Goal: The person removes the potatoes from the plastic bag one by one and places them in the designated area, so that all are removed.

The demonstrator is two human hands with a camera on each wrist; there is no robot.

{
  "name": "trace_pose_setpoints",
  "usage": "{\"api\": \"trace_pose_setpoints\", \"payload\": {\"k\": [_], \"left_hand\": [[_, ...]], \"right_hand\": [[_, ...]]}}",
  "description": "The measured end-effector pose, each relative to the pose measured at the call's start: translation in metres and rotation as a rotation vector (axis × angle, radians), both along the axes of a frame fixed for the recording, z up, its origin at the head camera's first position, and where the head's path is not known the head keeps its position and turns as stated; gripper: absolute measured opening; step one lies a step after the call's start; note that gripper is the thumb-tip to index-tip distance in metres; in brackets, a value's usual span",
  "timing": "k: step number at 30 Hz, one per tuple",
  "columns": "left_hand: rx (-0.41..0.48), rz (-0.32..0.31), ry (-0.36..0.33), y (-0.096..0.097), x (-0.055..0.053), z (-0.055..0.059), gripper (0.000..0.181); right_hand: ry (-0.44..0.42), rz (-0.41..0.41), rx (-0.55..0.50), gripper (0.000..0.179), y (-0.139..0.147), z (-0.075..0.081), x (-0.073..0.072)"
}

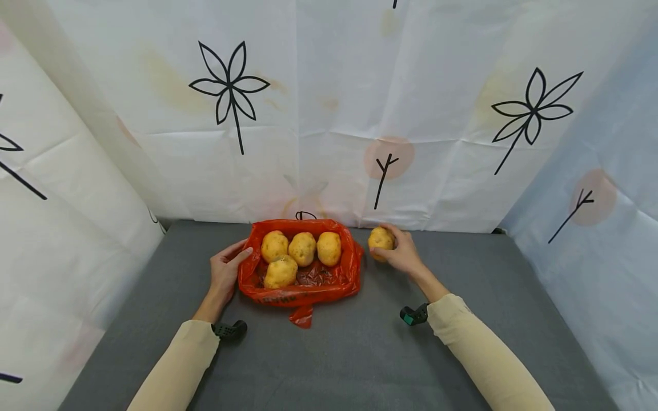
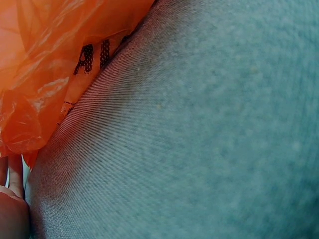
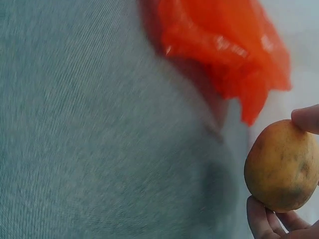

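A red plastic bag (image 1: 308,295) lies on the grey table with its mouth spread wide. Inside it are several yellow potatoes (image 1: 302,249), grouped toward the back and left. At the bag's left side my left hand (image 1: 224,273) grips the rim, thumb over the edge; in the left wrist view only part of that hand (image 2: 14,209) shows below the orange-red plastic (image 2: 45,64). My right hand (image 1: 406,255) holds one potato (image 1: 381,242) between thumb and fingers, just right of the bag. Its shadow falls on the table in the right wrist view, beside the held potato (image 3: 280,167).
Behind the table hangs a white cloth (image 1: 329,171) with flower and twig prints, and similar cloth closes off both sides. The grey table (image 1: 349,359) extends in front of the bag. A knotted end of the bag (image 1: 301,315) lies toward the front.
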State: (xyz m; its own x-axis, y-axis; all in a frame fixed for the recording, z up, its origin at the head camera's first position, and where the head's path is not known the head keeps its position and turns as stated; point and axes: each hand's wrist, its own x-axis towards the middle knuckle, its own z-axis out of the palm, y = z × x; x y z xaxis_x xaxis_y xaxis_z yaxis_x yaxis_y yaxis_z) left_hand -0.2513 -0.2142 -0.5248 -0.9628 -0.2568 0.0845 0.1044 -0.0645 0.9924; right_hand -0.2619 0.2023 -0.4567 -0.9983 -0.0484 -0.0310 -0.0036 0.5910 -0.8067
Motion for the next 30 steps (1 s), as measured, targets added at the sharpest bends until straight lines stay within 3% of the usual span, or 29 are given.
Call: {"api": "trace_pose_setpoints", "payload": {"k": [17, 30], "left_hand": [[0.004, 0.006, 0.004, 0.000, 0.000, -0.001, 0.044], [-0.001, 0.002, 0.001, 0.001, 0.000, 0.001, 0.044]], "right_hand": [[-0.038, -0.004, 0.056, 0.075, 0.003, -0.023, -0.012], [-0.028, -0.014, 0.077, 0.080, 0.001, -0.028, -0.014]]}}
